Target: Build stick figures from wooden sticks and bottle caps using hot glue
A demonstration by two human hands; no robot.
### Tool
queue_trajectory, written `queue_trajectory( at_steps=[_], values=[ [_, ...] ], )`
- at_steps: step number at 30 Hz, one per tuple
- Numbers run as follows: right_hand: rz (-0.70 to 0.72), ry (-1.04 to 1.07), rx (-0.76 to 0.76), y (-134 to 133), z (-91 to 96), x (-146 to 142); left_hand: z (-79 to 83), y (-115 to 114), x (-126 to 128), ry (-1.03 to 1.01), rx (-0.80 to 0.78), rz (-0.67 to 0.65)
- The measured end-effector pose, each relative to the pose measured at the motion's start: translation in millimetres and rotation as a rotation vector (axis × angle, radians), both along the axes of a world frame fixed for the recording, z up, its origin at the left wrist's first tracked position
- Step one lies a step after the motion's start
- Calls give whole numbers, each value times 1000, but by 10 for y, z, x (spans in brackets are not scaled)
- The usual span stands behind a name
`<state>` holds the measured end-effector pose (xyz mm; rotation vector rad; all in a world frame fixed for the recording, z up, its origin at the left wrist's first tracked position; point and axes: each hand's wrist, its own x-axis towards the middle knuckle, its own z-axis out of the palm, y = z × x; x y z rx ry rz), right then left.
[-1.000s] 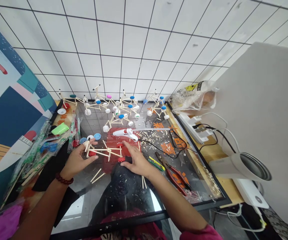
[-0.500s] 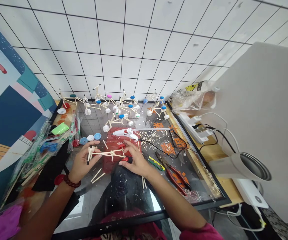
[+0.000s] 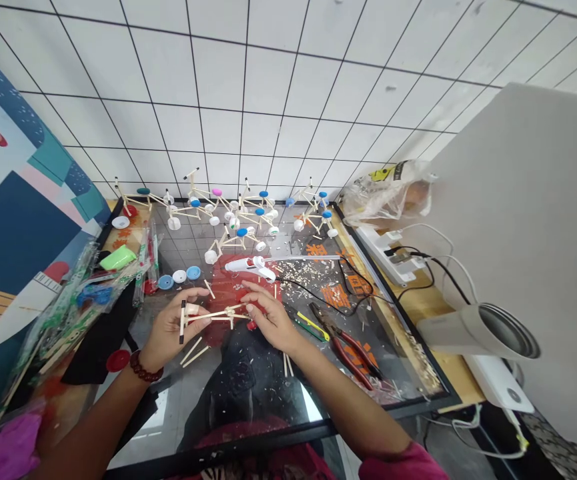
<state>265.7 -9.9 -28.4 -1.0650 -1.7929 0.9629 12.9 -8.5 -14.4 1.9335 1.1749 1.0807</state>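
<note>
Between my two hands is a small tricycle model (image 3: 218,316) made of thin wooden sticks, with black-tipped handlebars at its left end. My left hand (image 3: 172,328) grips the handlebar end, thumb below it and fingers behind. At the other end, my right hand (image 3: 271,319) holds the stick ends, its fingers partly hiding a red cap (image 3: 251,325) there. Just beyond the hands a white glue gun (image 3: 249,267) lies on a red patch of the tabletop. Two loose sticks (image 3: 193,353) lie below my left hand.
Several finished stick tricycles (image 3: 241,233) stand along the wall. Pliers (image 3: 351,353) and a green-yellow cutter (image 3: 311,325) lie right of my hands, near wood scraps (image 3: 308,277). Bottle caps (image 3: 179,275) sit at left, beside plastic packets (image 3: 83,287). A power strip (image 3: 393,257) is at the right.
The tricycle model has turned in my hands, its handlebars now more upright and nearer. My right hand has shifted, covering more of the red-capped end.
</note>
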Motion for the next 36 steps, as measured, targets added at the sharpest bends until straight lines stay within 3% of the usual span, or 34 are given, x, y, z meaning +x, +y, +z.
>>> queue_trajectory(
  at_steps=[7,36],
  values=[
    [104,-59,8,12,-8,12,10,-28,76,-80,9,-49],
    [89,33,-22,34,-30,-7,-68,-55,111,-203,-58,-74]
  ],
)
